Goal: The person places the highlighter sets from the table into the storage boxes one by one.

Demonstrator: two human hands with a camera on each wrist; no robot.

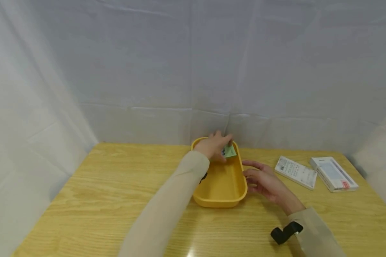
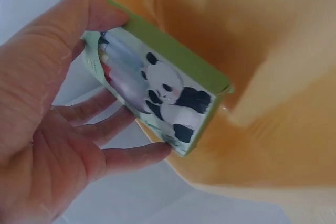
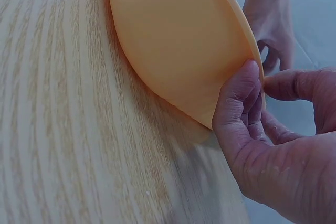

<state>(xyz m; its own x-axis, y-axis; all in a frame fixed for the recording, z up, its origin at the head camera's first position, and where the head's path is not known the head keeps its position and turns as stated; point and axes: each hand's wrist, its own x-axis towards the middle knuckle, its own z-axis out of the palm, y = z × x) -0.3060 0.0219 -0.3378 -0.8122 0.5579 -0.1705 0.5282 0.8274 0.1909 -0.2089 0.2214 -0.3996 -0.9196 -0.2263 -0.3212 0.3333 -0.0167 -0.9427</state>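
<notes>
My left hand [image 1: 213,145] reaches into the far end of a yellow plastic bin [image 1: 219,204]. It holds a small green box with a panda print [image 2: 178,95] between the thumb and the fingers. The box is tilted close to the bin's inner wall, and pastel shapes show on its front, partly behind the hand. On the bin's right side, my right hand [image 1: 265,180] touches the outer wall and rim with bent, spread fingers. In the right wrist view the fingertips [image 3: 247,74] rest against the wall near the rim.
To the right on the wooden table [image 1: 109,185] lie a flat white box with printed text [image 1: 296,172] and a thicker white box with a blue-grey panel [image 1: 333,174]. A pale cloth [image 1: 148,71] hangs behind the table. Black wrist straps show on both sleeves.
</notes>
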